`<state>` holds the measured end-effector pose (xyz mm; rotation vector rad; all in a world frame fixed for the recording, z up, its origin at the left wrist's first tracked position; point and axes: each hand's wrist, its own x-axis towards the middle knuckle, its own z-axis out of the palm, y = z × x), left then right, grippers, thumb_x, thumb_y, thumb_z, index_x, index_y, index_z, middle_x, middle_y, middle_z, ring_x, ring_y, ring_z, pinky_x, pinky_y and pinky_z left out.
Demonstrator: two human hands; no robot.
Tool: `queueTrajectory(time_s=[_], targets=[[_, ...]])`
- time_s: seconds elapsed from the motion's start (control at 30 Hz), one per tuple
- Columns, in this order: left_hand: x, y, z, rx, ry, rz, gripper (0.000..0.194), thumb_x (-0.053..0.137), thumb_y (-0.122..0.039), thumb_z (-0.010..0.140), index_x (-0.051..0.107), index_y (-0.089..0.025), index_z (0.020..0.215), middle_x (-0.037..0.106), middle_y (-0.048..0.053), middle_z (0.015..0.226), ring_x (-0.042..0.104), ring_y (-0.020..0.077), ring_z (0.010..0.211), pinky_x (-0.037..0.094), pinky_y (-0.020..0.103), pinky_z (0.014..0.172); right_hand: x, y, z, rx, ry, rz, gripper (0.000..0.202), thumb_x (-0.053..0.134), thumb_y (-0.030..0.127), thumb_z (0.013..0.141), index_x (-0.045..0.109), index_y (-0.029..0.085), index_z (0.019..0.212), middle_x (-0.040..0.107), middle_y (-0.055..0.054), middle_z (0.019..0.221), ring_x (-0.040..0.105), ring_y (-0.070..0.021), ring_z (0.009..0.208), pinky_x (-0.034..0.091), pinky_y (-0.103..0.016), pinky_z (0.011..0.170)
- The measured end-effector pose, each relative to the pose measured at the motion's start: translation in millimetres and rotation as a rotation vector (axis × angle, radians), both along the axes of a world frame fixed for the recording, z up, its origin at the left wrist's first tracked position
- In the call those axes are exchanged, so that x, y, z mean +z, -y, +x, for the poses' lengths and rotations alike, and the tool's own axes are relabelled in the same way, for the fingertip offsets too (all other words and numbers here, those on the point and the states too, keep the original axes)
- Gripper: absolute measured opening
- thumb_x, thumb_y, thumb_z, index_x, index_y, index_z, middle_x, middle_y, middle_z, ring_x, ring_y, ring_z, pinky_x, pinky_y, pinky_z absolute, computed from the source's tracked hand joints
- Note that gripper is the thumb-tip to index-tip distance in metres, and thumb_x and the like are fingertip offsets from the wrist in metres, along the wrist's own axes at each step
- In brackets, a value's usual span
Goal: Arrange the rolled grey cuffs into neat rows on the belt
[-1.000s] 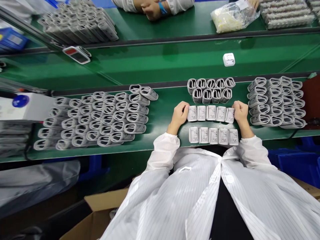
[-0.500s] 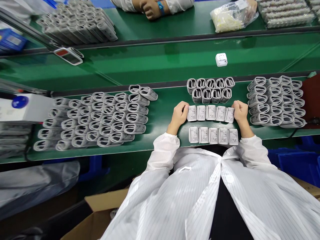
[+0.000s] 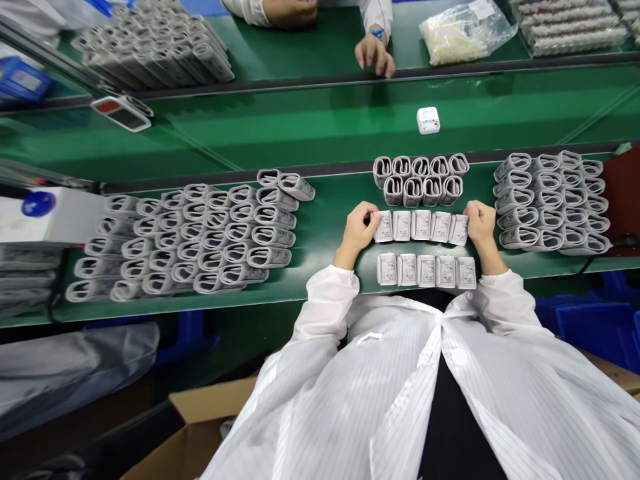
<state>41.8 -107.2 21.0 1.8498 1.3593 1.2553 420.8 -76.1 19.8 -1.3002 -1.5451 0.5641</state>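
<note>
A row of rolled grey cuffs (image 3: 421,225) with printed faces up lies on the green bench before me. At its left end my left hand (image 3: 358,232) is closed, thumb and fingers against the end cuff. My right hand (image 3: 481,224) is curled closed at the right end, touching the last cuff. Nearer my body lies a second row of printed cuffs (image 3: 427,271), apart from both hands. Beyond the held row, two rows of rolled cuffs (image 3: 423,180) stand with their coiled ends showing.
Large groups of rolled cuffs lie left (image 3: 200,240) and right (image 3: 553,203). Past the bench edge runs a green belt (image 3: 280,127) carrying a white device (image 3: 429,121). Across it are a co-worker's hand (image 3: 375,55), a plastic bag (image 3: 465,33) and stacked cuffs (image 3: 155,47).
Along the belt, the white device and the one with a screen have shifted left. The co-worker's crossed hands have parted, and a hand has left the plastic bag. My hands stay nearly still.
</note>
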Motion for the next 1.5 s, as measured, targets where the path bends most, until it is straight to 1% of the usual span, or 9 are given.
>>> queueTrajectory(time_s=[0.2,0.33,0.6,1.0,1.17,1.33,1.5], targets=[[-4.6,-0.6,-1.0,0.086,0.013,0.067,0.048,0.053,-0.068,0.113,0.061,-0.025,0.092,0.066,0.005,0.09,0.059,0.0197,0.08,0.047,0.037,0.073,2.8,2.1,-1.8,-0.044,0.008,0.075,0.081,0.05,0.085,0.111,0.05,0.024,0.057,0.05,0.0,0.054,0.041,-0.0148,0.05,0.029,-0.037,0.056],[-6.2,-1.7,-1.6,0.1,0.037,0.093,0.047,0.055,-0.066,0.113,0.059,-0.025,0.091,0.066,0.004,0.089,0.058,0.0193,0.079,0.045,0.037,0.073,2.9,1.9,-2.7,-0.062,0.014,0.099,0.081,0.048,0.085,0.111,0.05,0.024,0.057,0.05,0.0,0.054,0.041,-0.0146,0.05,0.029,-0.036,0.056],[-6.7,-3.6,-0.4,0.133,0.068,0.126,0.045,0.057,-0.064,0.113,0.059,-0.025,0.089,0.064,0.004,0.087,0.057,0.0187,0.078,0.043,0.037,0.072,2.4,1.3,-2.7,-0.082,0.008,0.098,0.082,0.048,0.087,0.11,0.051,0.024,0.057,0.049,0.0,0.053,0.041,-0.0146,0.05,0.029,-0.036,0.056],[-7.8,-4.4,-0.6,0.167,0.063,0.088,0.052,0.056,-0.071,0.111,0.06,-0.025,0.089,0.065,0.004,0.088,0.056,0.0185,0.076,0.042,0.037,0.07,2.5,1.0,-4.0,-0.085,0.007,0.09,0.083,0.047,0.088,0.109,0.05,0.024,0.057,0.049,0.001,0.053,0.041,-0.0145,0.05,0.03,-0.036,0.056],[-7.2,-4.1,-0.1,0.155,0.055,0.083,0.052,0.055,-0.072,0.111,0.06,-0.025,0.089,0.065,0.004,0.087,0.056,0.0187,0.076,0.042,0.038,0.07,3.2,0.5,-4.5,-0.092,-0.004,0.065,0.084,0.047,0.091,0.107,0.049,0.025,0.056,0.05,0.0,0.054,0.041,-0.0154,0.051,0.03,-0.036,0.057],[-7.2,-4.5,0.2,0.147,0.039,0.063,0.054,0.053,-0.075,0.11,0.06,-0.025,0.089,0.064,0.004,0.087,0.055,0.0191,0.075,0.043,0.038,0.07,2.2,-0.4,-4.1,-0.097,0.006,0.042,0.082,0.047,0.089,0.108,0.048,0.025,0.057,0.051,0.0,0.055,0.042,-0.0159,0.052,0.032,-0.036,0.058],[-5.2,-3.6,1.0,0.13,0.02,0.043,0.054,0.053,-0.075,0.11,0.06,-0.025,0.09,0.063,0.004,0.086,0.055,0.0193,0.076,0.044,0.038,0.071,0.8,-1.0,-3.5,-0.091,-0.023,0.058,0.084,0.049,0.092,0.107,0.05,0.025,0.057,0.051,0.0,0.055,0.043,-0.0158,0.052,0.031,-0.037,0.057]])
